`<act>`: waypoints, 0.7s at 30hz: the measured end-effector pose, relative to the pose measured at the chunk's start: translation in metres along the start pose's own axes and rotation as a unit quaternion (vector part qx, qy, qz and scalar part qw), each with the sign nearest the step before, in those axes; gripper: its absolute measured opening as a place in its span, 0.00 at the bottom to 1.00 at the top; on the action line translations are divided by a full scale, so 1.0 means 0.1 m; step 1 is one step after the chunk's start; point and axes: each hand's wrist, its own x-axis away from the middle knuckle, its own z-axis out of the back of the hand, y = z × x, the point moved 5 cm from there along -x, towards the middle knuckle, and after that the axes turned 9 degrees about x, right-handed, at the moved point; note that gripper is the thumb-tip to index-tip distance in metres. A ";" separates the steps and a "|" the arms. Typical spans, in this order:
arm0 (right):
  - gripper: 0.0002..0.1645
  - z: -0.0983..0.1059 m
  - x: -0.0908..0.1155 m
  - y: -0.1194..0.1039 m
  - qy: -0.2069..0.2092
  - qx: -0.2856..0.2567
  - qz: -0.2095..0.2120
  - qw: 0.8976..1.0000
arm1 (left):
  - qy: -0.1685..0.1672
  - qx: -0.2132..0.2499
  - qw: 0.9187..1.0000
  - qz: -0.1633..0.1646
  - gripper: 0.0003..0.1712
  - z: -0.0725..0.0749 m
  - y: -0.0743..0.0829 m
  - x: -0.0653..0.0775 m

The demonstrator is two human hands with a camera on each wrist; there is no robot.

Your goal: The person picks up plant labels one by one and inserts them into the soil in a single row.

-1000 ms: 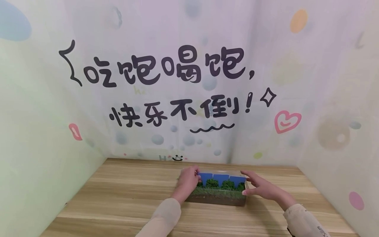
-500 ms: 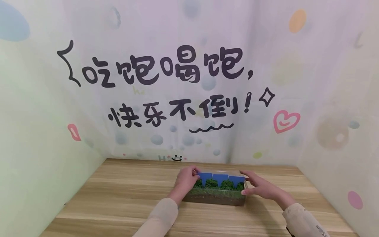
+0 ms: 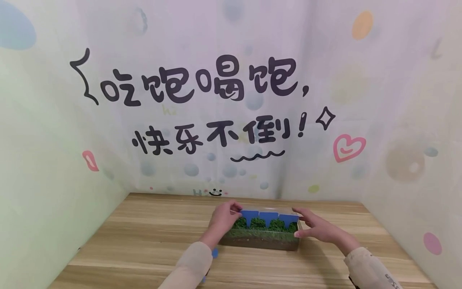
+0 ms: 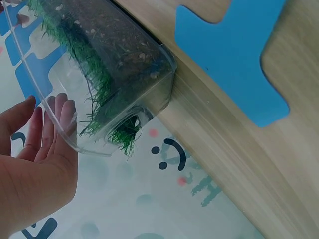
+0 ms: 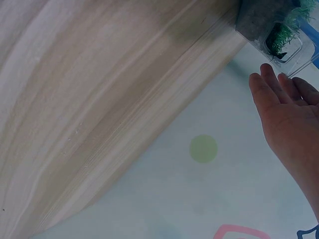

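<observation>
A clear plastic box [image 3: 261,243] with brown soil and green grass [image 4: 94,74] stands on the table. Three blue T-shaped tags [image 3: 268,218] stick up from the grass in a row. My left hand [image 3: 221,218] is at the box's left end, thumb apart from the loosely extended fingers, nothing between them. Seen from the left wrist, those fingers show behind the clear wall near the rim. My right hand [image 3: 319,228] spreads thumb and fingers around the right end of the box. Another blue tag [image 4: 234,59] lies flat on the table, mostly hidden by my left sleeve in the head view.
The wood-grain table [image 3: 137,241] runs back to a printed curtain [image 3: 216,168] with black lettering. Curtain walls also rise at the left and right sides. Cut-outs show in the ends of the box.
My left hand has shifted left along the box, away from the leftmost standing tag. Part of the loose blue tag has come into view beside my left sleeve. My right hand stays put.
</observation>
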 end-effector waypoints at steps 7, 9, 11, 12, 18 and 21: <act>0.51 0.00 0.00 0.02 -0.002 -0.004 -0.010 1.000 | -0.009 0.015 1.000 -0.003 0.05 0.05 -0.01 0.03; 0.51 0.00 0.00 0.02 -0.001 -0.005 -0.010 1.000 | -0.010 0.018 1.000 -0.005 0.06 0.06 0.00 0.04; 0.51 0.00 0.00 0.01 -0.001 -0.002 -0.009 1.000 | -0.011 0.021 1.000 -0.005 0.06 0.08 0.01 0.06; 0.51 0.00 0.00 0.02 0.000 -0.002 -0.010 1.000 | -0.012 0.024 1.000 -0.003 0.06 0.09 0.02 0.07; 0.51 0.00 0.00 0.03 0.002 -0.002 -0.011 1.000 | -0.014 0.037 0.999 0.003 0.07 0.12 0.08 0.11; 0.51 0.00 0.00 0.03 0.002 0.000 -0.009 1.000 | -0.014 0.040 0.999 0.000 0.08 0.14 0.10 0.12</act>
